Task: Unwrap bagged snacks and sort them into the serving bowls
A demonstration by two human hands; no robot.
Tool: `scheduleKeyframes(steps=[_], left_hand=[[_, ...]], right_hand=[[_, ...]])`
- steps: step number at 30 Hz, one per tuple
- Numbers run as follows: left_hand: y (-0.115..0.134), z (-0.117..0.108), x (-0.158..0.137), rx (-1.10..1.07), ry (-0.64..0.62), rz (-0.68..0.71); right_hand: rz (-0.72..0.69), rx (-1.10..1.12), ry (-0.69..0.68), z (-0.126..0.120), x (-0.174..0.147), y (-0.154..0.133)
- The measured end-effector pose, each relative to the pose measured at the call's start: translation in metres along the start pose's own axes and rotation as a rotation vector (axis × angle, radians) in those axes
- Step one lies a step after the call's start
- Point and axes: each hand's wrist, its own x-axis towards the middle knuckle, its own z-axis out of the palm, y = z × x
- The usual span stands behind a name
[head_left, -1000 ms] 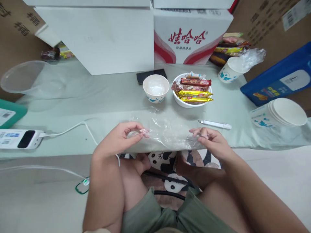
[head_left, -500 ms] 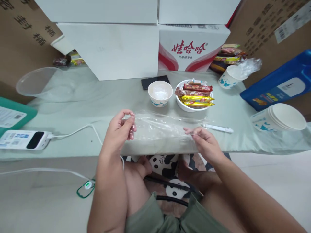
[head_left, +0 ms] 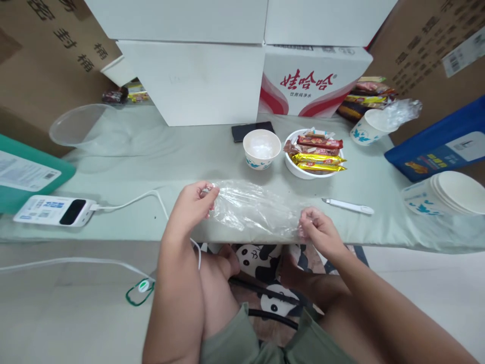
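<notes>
A clear plastic bag stretches between my two hands, just above the front part of the cloth-covered table. My left hand pinches its left end between thumb and fingers. At the other end my right hand has its fingers closed on the plastic. Behind the bag stands a paper cup with a blue leaf print and something clear and crumpled inside. To its right, a white bowl holds several wrapped snack bars. A white utility knife lies beyond my right hand.
A dark phone lies behind the cup. White boxes stand along the back. Stacked paper cups and a blue carton are at the right. On the left sit a power bank with a white cable, a green container and a clear lid.
The bag has spread wider and crinkled, and both hands have come slightly lower. My right hand's fingers have curled in more on the bag's end. The view has shifted slightly left.
</notes>
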Motion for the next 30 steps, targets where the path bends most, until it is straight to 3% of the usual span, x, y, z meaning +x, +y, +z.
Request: scheduleKeyframes(steps=[9,19,21,24,25,27,28,30], left_hand=[[-0.009,0.012,0.014,0.136,-0.046,-0.037],[-0.013,0.029,0.039,0.155,0.087,0.121],[-0.012,0.032,0.043,0.196,0.086,0.140],[-0.011,0.035,0.046,0.262,0.081,0.138],[-0.011,0.036,0.047,0.287,0.082,0.132],[-0.011,0.037,0.048,0.337,0.087,0.123],[-0.011,0.038,0.048,0.366,0.090,0.124],[-0.011,0.041,0.048,0.421,0.103,0.126]], right_hand=[[-0.041,-0.162,0.300,0.000,0.004,-0.006],[0.010,-0.861,0.369,-0.022,-0.009,0.007],[-0.069,-0.998,0.448,-0.028,-0.011,0.006],[-0.429,-1.043,0.578,-0.025,-0.015,-0.003],[-0.586,-1.025,0.563,-0.020,-0.017,-0.007],[-0.823,-0.995,0.371,-0.004,-0.021,-0.012],[-0.876,-0.999,0.230,0.005,-0.022,-0.012],[-0.842,-1.060,-0.001,0.024,-0.024,-0.010]])
